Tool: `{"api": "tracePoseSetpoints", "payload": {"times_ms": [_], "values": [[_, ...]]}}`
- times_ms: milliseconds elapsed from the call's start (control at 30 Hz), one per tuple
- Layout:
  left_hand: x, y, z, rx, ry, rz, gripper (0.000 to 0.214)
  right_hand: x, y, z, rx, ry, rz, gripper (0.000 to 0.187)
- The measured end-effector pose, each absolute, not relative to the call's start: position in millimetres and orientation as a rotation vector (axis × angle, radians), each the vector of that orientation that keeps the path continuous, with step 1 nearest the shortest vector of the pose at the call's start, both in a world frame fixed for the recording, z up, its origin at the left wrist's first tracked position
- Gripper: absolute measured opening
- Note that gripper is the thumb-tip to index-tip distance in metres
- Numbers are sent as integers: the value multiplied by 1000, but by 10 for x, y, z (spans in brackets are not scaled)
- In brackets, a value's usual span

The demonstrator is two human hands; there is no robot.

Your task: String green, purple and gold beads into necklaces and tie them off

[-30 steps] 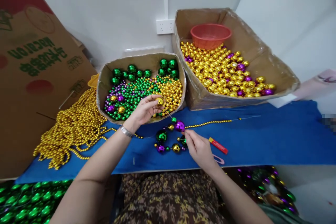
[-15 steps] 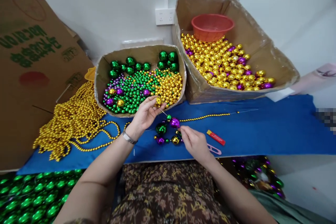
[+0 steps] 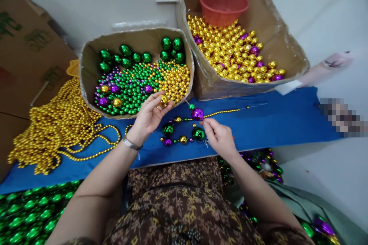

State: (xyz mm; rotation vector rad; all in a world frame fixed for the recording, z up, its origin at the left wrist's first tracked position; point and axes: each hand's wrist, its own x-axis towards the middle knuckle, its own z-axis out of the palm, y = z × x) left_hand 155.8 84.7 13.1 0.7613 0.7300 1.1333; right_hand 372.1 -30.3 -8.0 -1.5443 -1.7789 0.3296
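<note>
My left hand (image 3: 150, 114), a metal-banded watch (image 3: 132, 144) on its wrist, holds a gold bead (image 3: 163, 101) between thumb and fingers at the near rim of the smaller box. My right hand (image 3: 220, 138) is closed in a pinch at the lower edge of a large purple bead (image 3: 197, 114) on a strand; the thread inside the fingers is hidden. Beyond the purple bead sits a small green bead (image 3: 191, 106), and a thin needle-like tip points up-left from it. The rest of the strand, with a large green bead (image 3: 198, 133), loops on the blue cloth (image 3: 276, 116).
The smaller carton (image 3: 189, 57) contains green, gold and purple beads. Behind it on the right, a bigger carton (image 3: 212, 88) contains gold and purple balls and a red basin (image 3: 224, 7). Gold bead chains (image 3: 54, 122) are heaped on the left. Green balls (image 3: 37, 214) lie below the table.
The view has shifted, so the boxes appear higher and further left. My left hand with the gold bead has come away from the needle tip; the right keeps its pinch by the purple bead.
</note>
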Motion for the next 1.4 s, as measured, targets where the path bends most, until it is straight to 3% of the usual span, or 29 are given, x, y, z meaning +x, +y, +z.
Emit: {"api": "tracePoseSetpoints", "payload": {"times_ms": [700, 967, 1400], "values": [[1621, 581, 85, 828, 669, 1123, 30, 3431, -285, -317, -1470, -1914, 197, 25], [1600, 512, 21, 883, 688, 1137, 35, 3454, -298, -349, -1410, -1840, 446, 20], [1564, 476, -19, 1041, 724, 1192, 37, 3469, -323, -422, -1412, -1715, 405, 15]]}}
